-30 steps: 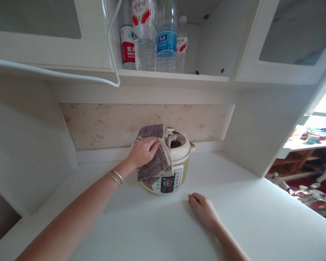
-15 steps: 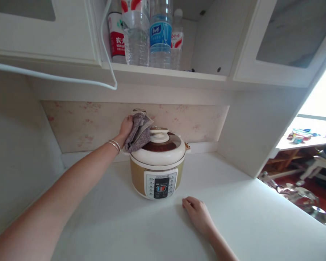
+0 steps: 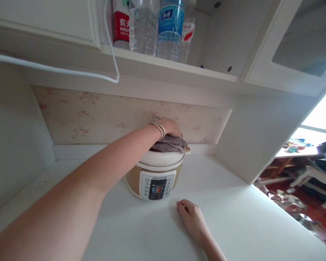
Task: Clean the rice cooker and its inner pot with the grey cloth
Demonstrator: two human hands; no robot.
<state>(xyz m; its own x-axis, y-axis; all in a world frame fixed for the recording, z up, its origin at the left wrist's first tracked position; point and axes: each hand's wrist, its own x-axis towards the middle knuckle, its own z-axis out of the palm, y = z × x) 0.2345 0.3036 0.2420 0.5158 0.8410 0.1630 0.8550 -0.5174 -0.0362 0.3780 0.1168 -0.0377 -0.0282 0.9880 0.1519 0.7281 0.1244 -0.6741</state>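
Observation:
My left hand (image 3: 171,127) grips a grey-brown cloth (image 3: 168,145) and presses it on the top of a rice cooker (image 3: 157,185). The cooker has a white lid, a gold body and a front control panel; its lid handle is hidden behind my hand and the cloth. Two thin bangles circle my left wrist. In front of the cooker, a little to its right, my right hand (image 3: 192,217) rests on the white counter (image 3: 141,232) with its fingers curled in. I see nothing in it.
Above hangs a white cabinet shelf (image 3: 168,65) with several plastic bottles (image 3: 170,29). A white cable (image 3: 70,72) dangles at the left. Behind the cooker is a floral-patterned back panel (image 3: 114,116). Beyond the counter's right edge lie pot lids (image 3: 286,203) near a white stool (image 3: 312,177).
My left hand has moved right with the cloth, from the lid's left side across its top. The right hand stays in place. The view has shifted and tilted slightly.

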